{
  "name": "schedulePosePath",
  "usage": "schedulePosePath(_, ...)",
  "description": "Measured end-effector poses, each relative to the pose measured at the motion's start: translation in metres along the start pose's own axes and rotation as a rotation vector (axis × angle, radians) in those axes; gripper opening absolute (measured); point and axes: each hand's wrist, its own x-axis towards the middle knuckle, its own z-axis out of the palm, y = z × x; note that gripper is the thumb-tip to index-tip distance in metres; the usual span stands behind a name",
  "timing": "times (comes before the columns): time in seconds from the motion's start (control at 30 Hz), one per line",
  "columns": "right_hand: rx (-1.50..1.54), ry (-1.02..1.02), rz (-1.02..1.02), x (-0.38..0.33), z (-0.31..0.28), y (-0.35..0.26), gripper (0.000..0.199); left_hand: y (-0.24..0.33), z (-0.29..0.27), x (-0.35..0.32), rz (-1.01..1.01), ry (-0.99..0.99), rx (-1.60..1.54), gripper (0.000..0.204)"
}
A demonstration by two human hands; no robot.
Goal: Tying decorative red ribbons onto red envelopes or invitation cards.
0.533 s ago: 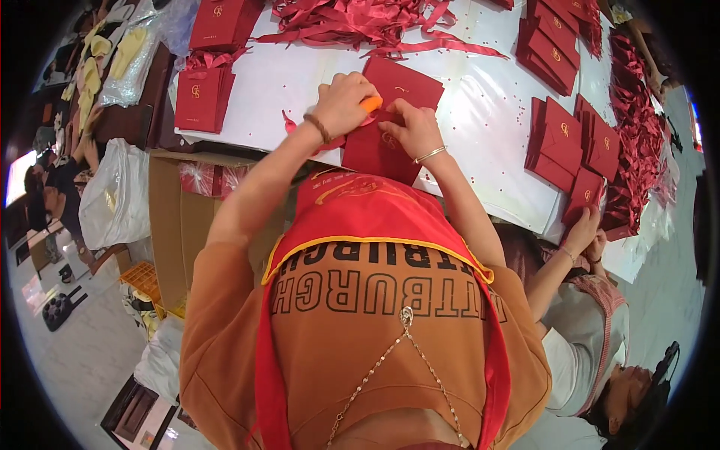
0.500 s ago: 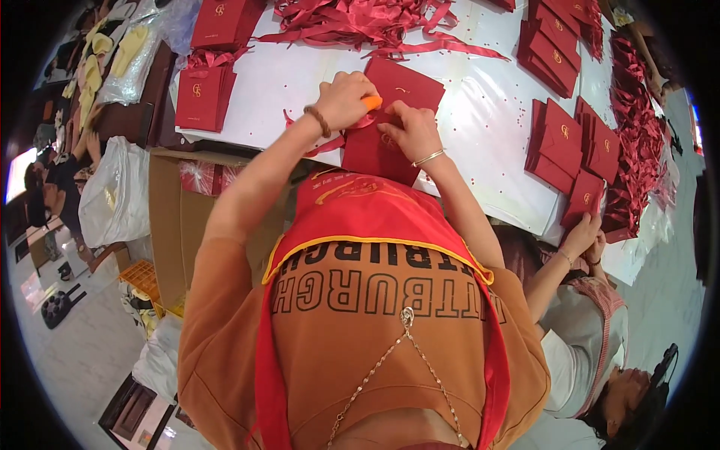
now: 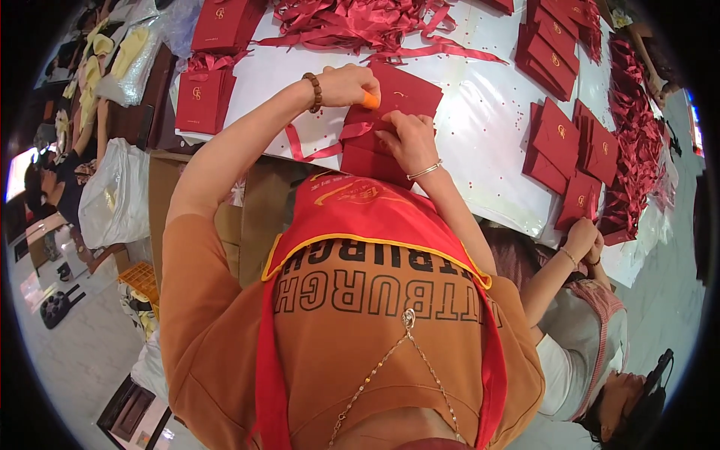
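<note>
A flat, rectangular red card folder (image 3: 416, 91), marked with a small gold-coloured print, is laid on the glossy white table (image 3: 480, 135) under both hands, and is crossed by a smooth satin ribbon (image 3: 355, 130) trailing past its left edge. The left hand (image 3: 349, 86) is curled by the folder's upper left part, with an orange piece (image 3: 370, 99) seen at its fingertips, while the right hand (image 3: 412, 142) is bent just beside the ribbon; whether either is closed on anything cannot be told. Gold-coloured monograms are borne by the stacked folders (image 3: 556, 139), and outlined lettering by the brown shirt (image 3: 360, 360).
</note>
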Motion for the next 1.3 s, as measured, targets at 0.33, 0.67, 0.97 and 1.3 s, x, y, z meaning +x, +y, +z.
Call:
schedulePosePath(0.33,-0.011,-0.02,-0.101,0.001,-0.002,-0.008,0.019,-0.012,0.01,0.013,0.06,-0.086,0.136,0.019)
schedulePosePath(0.67,0.002,-0.054,-0.072,0.0,-0.002,-0.006,0.018,-0.032,0.036,0.031,0.307,-0.103,-0.232,0.016)
schedulePosePath(0.97,-0.011,-0.083,0.145,0.009,0.011,0.016,0.019,-0.064,0.033,0.003,-0.114,0.755,-0.372,0.024)
schedulePosePath(1.3,0.039,-0.128,0.315,0.011,0.018,0.045,0.029,-0.092,0.091,-0.09,-0.908,0.607,0.101,0.044)
